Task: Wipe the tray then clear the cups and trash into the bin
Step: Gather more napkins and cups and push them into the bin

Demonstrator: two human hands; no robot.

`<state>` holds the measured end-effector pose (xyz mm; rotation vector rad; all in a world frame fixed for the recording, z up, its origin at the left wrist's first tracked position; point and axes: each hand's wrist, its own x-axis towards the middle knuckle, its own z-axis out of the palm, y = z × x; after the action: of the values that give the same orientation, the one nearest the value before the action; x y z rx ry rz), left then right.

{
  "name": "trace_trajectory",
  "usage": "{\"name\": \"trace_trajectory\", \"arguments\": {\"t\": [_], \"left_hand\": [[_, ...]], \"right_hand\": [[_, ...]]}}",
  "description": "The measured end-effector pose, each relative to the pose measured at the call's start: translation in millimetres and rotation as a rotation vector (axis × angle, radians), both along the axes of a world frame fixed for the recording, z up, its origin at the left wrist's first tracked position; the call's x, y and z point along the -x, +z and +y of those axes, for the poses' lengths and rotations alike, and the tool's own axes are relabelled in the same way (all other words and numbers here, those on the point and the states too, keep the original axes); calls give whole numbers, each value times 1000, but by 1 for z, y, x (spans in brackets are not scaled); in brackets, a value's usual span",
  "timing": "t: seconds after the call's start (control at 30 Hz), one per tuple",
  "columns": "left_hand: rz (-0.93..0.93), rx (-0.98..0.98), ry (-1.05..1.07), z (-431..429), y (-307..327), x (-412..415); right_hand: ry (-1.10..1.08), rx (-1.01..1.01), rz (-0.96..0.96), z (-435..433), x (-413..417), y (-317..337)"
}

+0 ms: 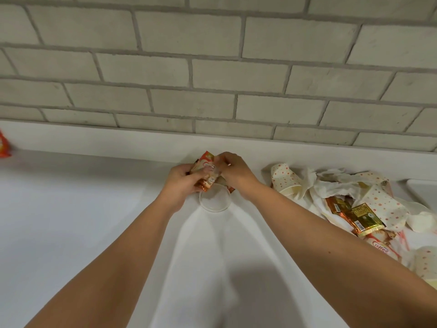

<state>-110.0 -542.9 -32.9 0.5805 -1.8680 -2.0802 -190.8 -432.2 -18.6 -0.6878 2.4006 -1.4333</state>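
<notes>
Left hand (182, 183): clenched round orange-and-white foil coffee sachet (204, 162) | right hand (234, 172): pinching same sachet | clear round plastic cup (215, 201): just under both hands, over white counter (71, 209) | orange-dotted paper cups (283, 179), crumpled white tissues (331, 185), gold foil sachets (364, 218): heaped at right.

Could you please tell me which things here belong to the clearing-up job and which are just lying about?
Job: coffee sachets and clear plastic cup in the left hand and right hand; dotted paper cups; crumpled tissues; loose sachets in the pile.
Lying about: red packet far left, possibly trash too; counter; brick wall.
</notes>
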Motion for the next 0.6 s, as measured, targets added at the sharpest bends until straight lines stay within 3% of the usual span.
{"name": "trace_trajectory", "arguments": {"t": [0.07, 0.17, 0.23, 0.47, 0.6], "left_hand": [[-2, -28, 135, -11, -4, -3], [19, -63, 291, -30, -9, -9], [37, -73, 343, -37, -10, -14], [64, -97, 385, -53, -8, -28], [62, -102, 413, -57, -10, -31]], "right_hand": [[-4, -115, 9, 1, 3, -9], [150, -641, 239, 4, -2, -25], [204, -745, 279, 3, -8, -32], [176, -588, 161, 6, -4, -14], [35, -334, -135, 19, 14, 9]]}}
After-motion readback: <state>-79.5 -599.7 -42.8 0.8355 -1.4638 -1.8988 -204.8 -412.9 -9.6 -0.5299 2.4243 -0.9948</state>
